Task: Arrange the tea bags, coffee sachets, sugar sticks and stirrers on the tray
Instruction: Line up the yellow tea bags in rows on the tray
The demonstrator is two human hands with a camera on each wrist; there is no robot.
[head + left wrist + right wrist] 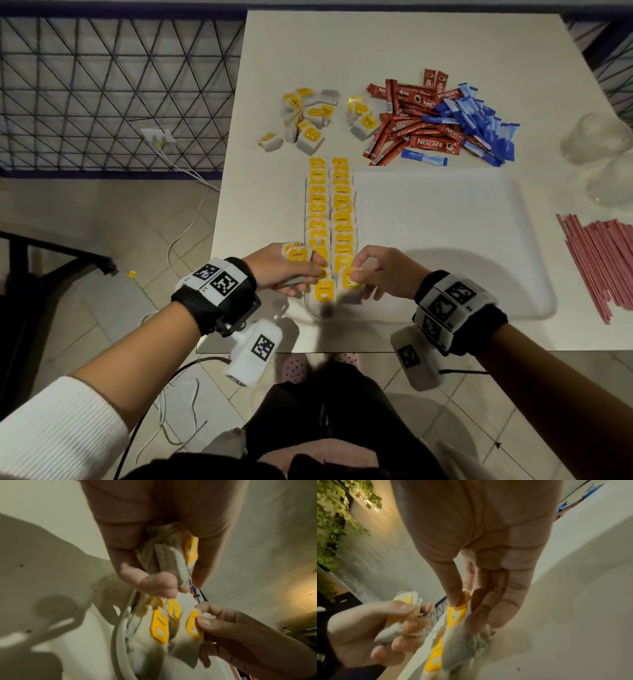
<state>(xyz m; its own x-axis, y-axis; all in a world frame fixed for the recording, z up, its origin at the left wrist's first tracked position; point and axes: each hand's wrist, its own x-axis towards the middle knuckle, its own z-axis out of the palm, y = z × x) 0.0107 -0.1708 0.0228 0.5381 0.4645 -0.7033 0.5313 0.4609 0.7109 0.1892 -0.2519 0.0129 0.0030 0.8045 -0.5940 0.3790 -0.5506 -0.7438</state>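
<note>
The white table [394,44] carries a white tray [445,240] near its front edge, most of it bare. Down the tray's left side run two rows of yellow-tagged tea bags [330,205], overlapping like shingles. Beyond the tray lie a loose heap of tea bags [305,120], red Nescafe coffee sachets [411,123] tangled with blue sugar sticks [476,120], and at the far right pink stirrers [599,260], all off the tray.

The left hand [284,270] has its fingers curled round a small bunch of spare tea bags [171,553]. The right hand [383,274] pinches one tea bag [351,277] by its yellow tag between thumb and forefinger, at the near end of the right row.

To place it well, I judge it should go down with the tag facing up, tucked over the bag behind it and square with its neighbour in the left row; letting the tag go only once the paper lies flat would keep the row from skewing
</note>
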